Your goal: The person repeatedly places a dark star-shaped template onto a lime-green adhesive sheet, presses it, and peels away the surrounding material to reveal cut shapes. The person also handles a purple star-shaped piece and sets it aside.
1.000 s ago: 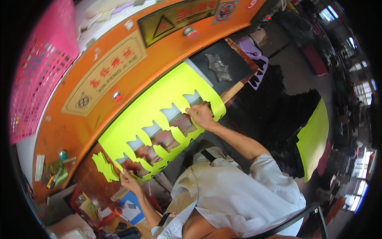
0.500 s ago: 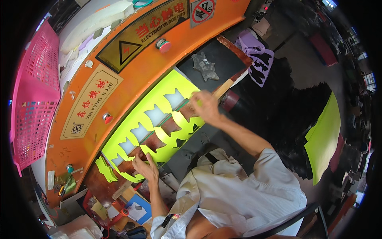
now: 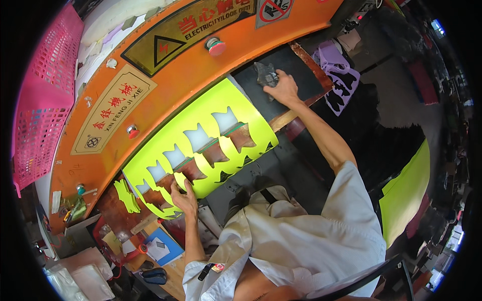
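Observation:
A neon-yellow sheet with rows of cut-out holes lies across the machine's bed and curves down over its near edge. My left hand grips that near edge toward the left end, thumb and fingers around it. To the upper right, my right hand has its fingers on a grey, notched metal cutting die that rests on a black board. My palm hides part of the die's right side. Left of the sheet sits a small stack of cut yellow pieces.
An orange machine beam with red buttons spans the far side. A pink basket stands at far left. Purple cut scraps hang beyond the board; more yellow sheet lies at right. A blue clipboard sits lower left.
My right hand has left the sheet's right end and reached up and away to the cutting die. The sheet's right part lies smoother; my left hand stays at the near edge.

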A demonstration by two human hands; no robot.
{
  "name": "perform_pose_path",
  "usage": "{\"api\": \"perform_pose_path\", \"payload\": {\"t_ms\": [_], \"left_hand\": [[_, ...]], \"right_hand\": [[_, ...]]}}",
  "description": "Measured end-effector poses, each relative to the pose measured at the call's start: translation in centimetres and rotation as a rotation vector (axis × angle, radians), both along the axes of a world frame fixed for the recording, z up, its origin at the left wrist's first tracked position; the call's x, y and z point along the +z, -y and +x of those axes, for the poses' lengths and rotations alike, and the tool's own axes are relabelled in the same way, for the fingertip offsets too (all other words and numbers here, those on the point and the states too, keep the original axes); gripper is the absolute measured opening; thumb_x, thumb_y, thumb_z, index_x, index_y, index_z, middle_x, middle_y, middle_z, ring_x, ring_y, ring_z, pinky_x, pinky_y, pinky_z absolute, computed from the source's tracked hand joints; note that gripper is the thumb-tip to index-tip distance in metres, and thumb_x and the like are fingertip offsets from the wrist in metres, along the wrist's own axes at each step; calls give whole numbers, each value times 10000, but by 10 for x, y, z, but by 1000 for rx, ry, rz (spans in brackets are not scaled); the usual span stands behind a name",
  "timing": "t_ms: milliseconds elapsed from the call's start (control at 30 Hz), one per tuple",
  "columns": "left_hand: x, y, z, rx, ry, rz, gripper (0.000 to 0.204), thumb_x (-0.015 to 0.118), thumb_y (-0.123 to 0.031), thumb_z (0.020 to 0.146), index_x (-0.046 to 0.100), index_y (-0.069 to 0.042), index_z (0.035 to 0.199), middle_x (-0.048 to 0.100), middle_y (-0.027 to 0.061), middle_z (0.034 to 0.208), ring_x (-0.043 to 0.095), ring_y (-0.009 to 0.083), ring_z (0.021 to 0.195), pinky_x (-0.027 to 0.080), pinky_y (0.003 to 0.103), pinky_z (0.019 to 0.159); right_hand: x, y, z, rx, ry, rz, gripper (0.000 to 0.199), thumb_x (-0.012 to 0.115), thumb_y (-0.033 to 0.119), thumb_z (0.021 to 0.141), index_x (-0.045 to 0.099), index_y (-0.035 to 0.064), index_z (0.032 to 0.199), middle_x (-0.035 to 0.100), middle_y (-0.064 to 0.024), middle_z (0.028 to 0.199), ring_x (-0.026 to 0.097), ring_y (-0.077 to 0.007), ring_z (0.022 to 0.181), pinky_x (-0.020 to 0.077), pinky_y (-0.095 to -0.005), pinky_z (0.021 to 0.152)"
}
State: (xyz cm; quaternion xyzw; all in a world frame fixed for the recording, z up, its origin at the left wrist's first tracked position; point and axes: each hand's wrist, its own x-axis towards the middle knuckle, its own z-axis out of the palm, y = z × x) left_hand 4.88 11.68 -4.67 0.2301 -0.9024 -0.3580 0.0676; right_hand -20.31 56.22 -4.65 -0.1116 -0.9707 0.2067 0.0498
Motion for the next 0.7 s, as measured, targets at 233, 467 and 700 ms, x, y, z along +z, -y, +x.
{"api": "perform_pose_path", "payload": {"t_ms": [233,467,700], "left_hand": [[2,-1,34,-109,10,-70,278,721,-209,983,660,38,1092,679,94,812,607,167,708,489,335,670],[4,9,65,-214,0,126,268,726,-176,974,675,55,1100,701,182,886,648,271,783,515,388,740],[10,39,63,-405,120,216,341,732,-203,964,672,34,1202,739,238,941,715,378,835,541,430,762]], "right_hand": [[74,9,116,-213,132,-2223,656,545,427,952,554,-52,1401,672,-240,1254,689,-352,1046,591,-415,890],[97,108,179,-150,-31,-2632,636,528,448,954,553,-13,1391,633,-224,1283,619,-353,1151,501,-434,1030],[92,191,164,-305,34,-2811,621,536,451,980,541,-12,1393,621,-206,1294,604,-346,1201,509,-459,1057]]}}
